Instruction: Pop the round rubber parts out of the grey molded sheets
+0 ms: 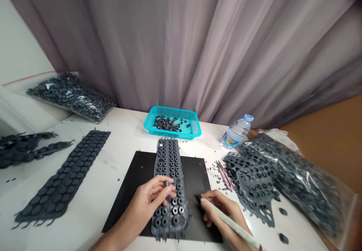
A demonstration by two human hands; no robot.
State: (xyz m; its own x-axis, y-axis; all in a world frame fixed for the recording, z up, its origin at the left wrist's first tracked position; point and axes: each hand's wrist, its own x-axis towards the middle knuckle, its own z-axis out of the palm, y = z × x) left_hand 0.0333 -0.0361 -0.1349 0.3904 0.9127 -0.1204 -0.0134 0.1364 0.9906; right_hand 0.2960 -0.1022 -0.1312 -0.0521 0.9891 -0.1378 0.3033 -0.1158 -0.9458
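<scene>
A dark grey moulded rubber sheet [173, 202] with rows of round ringed parts lies lengthwise on a black mat [198, 171]. A few of its places are bare holes. Over the sheet's left side is my left hand [154, 195], thumb and fingers closed together; a small greyish bit shows between them, too small to name. My right hand [223, 209], just right of the sheet, grips a pen-like tool with a pale handle [230, 222]. Its dark tip points left, above the mat and apart from the sheet.
Behind the mat stands a turquoise basket [197, 131] with loose dark parts. A second sheet [63, 175] lies left. To the right are a water bottle [236, 132], pink snips [224, 176], punched-out sheets [254, 179] and a filled bag [308, 187]. Another bag [72, 96] sits back left.
</scene>
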